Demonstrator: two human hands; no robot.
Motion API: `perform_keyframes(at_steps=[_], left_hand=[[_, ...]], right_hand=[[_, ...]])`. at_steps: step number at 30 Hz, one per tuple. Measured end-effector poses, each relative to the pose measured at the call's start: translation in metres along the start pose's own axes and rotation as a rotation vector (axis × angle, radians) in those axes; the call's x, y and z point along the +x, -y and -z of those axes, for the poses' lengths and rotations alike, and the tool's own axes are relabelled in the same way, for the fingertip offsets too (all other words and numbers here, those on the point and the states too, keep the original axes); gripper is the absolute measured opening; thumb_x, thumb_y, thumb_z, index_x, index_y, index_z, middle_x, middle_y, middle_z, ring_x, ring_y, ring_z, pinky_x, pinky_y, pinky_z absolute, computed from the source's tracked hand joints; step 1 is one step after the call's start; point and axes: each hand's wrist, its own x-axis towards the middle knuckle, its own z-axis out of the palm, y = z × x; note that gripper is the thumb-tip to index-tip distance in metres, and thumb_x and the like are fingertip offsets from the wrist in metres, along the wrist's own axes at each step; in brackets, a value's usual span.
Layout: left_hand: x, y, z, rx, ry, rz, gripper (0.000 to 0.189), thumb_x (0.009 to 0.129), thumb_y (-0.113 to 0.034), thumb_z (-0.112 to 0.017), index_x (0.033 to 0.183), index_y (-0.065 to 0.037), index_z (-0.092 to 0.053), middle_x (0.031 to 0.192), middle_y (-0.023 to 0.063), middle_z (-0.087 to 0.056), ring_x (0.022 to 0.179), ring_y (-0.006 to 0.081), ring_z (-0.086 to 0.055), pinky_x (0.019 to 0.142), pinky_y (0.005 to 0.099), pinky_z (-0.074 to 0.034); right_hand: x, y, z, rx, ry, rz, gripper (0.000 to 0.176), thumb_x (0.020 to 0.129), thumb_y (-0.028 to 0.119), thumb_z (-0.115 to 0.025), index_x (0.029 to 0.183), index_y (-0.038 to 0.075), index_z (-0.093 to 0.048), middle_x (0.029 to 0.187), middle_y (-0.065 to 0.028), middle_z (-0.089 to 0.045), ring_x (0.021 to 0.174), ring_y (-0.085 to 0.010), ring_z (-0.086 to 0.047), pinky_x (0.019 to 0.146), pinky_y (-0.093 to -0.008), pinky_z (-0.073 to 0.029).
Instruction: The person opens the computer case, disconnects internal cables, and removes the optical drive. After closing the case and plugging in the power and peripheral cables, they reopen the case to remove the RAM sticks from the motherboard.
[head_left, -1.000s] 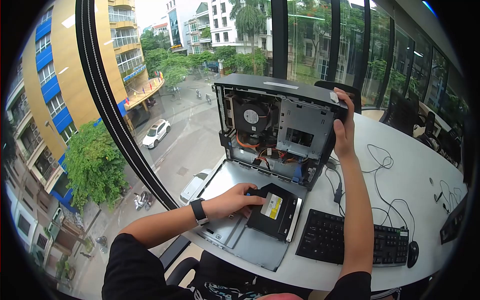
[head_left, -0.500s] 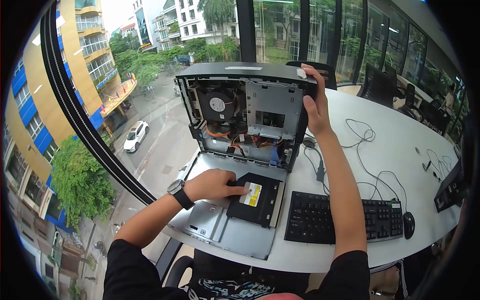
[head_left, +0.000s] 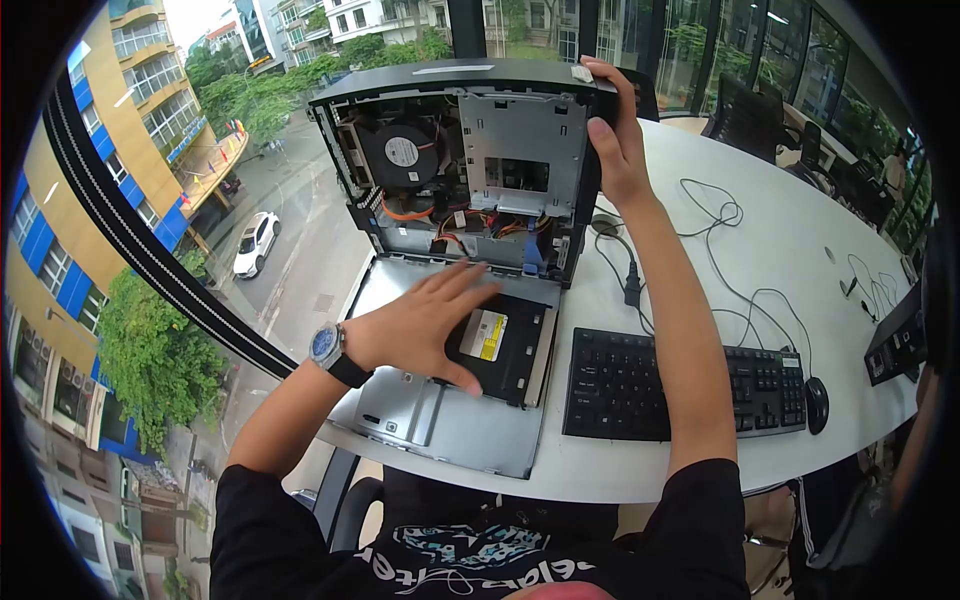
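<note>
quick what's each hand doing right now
Left hand: open, fingers spread, over the optical drive; contact cannot be told.
Right hand: closed on the top corner of the computer case.

a: where's the optical drive [head_left: 505,345]?
b: on the side panel [head_left: 420,425], before the open computer case [head_left: 470,170], left hand [head_left: 420,325] over it.
a: the keyboard [head_left: 680,385]?
b: right of the panel, mouse [head_left: 817,405] beyond it. right hand [head_left: 615,140] on the case's top.

Under left hand [head_left: 420,325]: optical drive [head_left: 515,355] left part. Label print unreadable. Edge crops dark device [head_left: 895,345].
</note>
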Motion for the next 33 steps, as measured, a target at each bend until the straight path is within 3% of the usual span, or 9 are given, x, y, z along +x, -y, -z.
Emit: perform_keyframes(at_steps=[2, 6, 11, 16, 22, 25, 27, 30, 33], left_hand=[[0.006, -0.002, -0.003, -0.109, 0.192, -0.170, 0.131, 0.061, -0.074, -0.084, 0.158, -0.005, -0.029, 0.156, 0.0303, -0.032, 0.148, 0.0467, -0.028, 0.121, 0.0541, -0.029], [0.014, -0.005, -0.005, -0.124, 0.219, -0.178, 0.135, 0.057, -0.072, -0.087, 0.159, -0.005, -0.028, 0.154, 0.0302, -0.034, 0.146, 0.0462, -0.032, 0.119, 0.0526, -0.032], [0.017, -0.010, 0.001, -0.075, 0.174, -0.001, 0.131, 0.059, -0.070, -0.087, 0.158, -0.005, -0.031, 0.153, 0.0304, -0.035, 0.141, 0.0467, -0.038, 0.117, 0.0515, -0.036], [0.019, -0.003, -0.019, -0.096, 0.144, -0.066, 0.129, 0.058, -0.071, -0.087, 0.159, -0.012, -0.033, 0.152, 0.0307, -0.037, 0.140, 0.0479, -0.040, 0.116, 0.0538, -0.036], [0.023, -0.007, -0.001, -0.065, 0.029, -0.210, 0.107, 0.068, -0.067, -0.084, 0.152, -0.012, -0.045, 0.152, 0.0224, -0.045, 0.143, 0.0451, -0.039, 0.118, 0.0537, -0.033], [0.041, -0.007, 0.018, -0.234, 0.082, 0.023, 0.092, 0.074, -0.056, -0.084, 0.148, -0.013, -0.051, 0.153, 0.0178, -0.046, 0.145, 0.0428, -0.038, 0.120, 0.0536, -0.031], [0.059, 0.003, 0.024, 0.280, -0.421, -0.167, 0.095, 0.069, -0.045, -0.089, 0.151, -0.018, -0.049, 0.161, 0.0143, -0.038, 0.150, 0.0415, -0.031, 0.123, 0.0558, -0.025], [0.089, 0.000, 0.052, 0.569, -0.633, -0.216, 0.111, 0.060, -0.040, -0.094, 0.156, -0.024, -0.041, 0.167, 0.0140, -0.027, 0.154, 0.0400, -0.021, 0.124, 0.0591, -0.018], [0.109, -0.002, 0.062, 0.519, -0.561, -0.098, 0.125, 0.055, -0.044, -0.095, 0.161, -0.028, -0.031, 0.170, 0.0150, -0.016, 0.157, 0.0403, -0.011, 0.125, 0.0612, -0.011]], right_hand=[[0.001, 0.001, 0.000, -0.009, -0.005, 0.028, 0.058, 0.098, 0.036, -0.059, 0.148, 0.013, -0.040, 0.138, -0.0058, -0.049, 0.108, -0.0166, -0.055, 0.094, -0.0319, -0.048], [0.000, 0.000, 0.000, -0.004, -0.012, 0.035, 0.057, 0.098, 0.034, -0.060, 0.148, 0.013, -0.041, 0.136, -0.0055, -0.050, 0.106, -0.0160, -0.055, 0.093, -0.0310, -0.048], [0.000, -0.001, 0.001, -0.014, 0.002, 0.039, 0.056, 0.099, 0.034, -0.059, 0.148, 0.013, -0.041, 0.134, -0.0050, -0.051, 0.103, -0.0162, -0.056, 0.090, -0.0299, -0.049], [0.001, -0.001, 0.001, -0.012, -0.002, 0.037, 0.056, 0.099, 0.035, -0.059, 0.147, 0.013, -0.041, 0.135, -0.0052, -0.050, 0.105, -0.0167, -0.056, 0.092, -0.0305, -0.048], [0.001, -0.002, 0.001, -0.012, 0.010, 0.041, 0.057, 0.099, 0.036, -0.059, 0.148, 0.013, -0.041, 0.138, -0.0054, -0.049, 0.109, -0.0172, -0.054, 0.094, -0.0312, -0.048], [0.000, -0.002, 0.002, -0.002, 0.008, 0.036, 0.058, 0.099, 0.036, -0.060, 0.148, 0.012, -0.040, 0.140, -0.0054, -0.048, 0.110, -0.0170, -0.053, 0.094, -0.0309, -0.047], [0.000, -0.002, 0.000, 0.020, 0.015, 0.029, 0.058, 0.099, 0.036, -0.060, 0.148, 0.012, -0.040, 0.140, -0.0053, -0.048, 0.110, -0.0167, -0.053, 0.094, -0.0306, -0.047], [0.001, -0.002, 0.000, 0.046, 0.014, 0.026, 0.059, 0.098, 0.035, -0.061, 0.148, 0.011, -0.040, 0.145, -0.0056, -0.046, 0.113, -0.0168, -0.053, 0.095, -0.0301, -0.047], [0.001, 0.001, 0.002, 0.023, 0.009, 0.005, 0.058, 0.099, 0.034, -0.061, 0.148, 0.010, -0.040, 0.152, -0.0070, -0.043, 0.119, -0.0180, -0.053, 0.092, -0.0296, -0.049]])
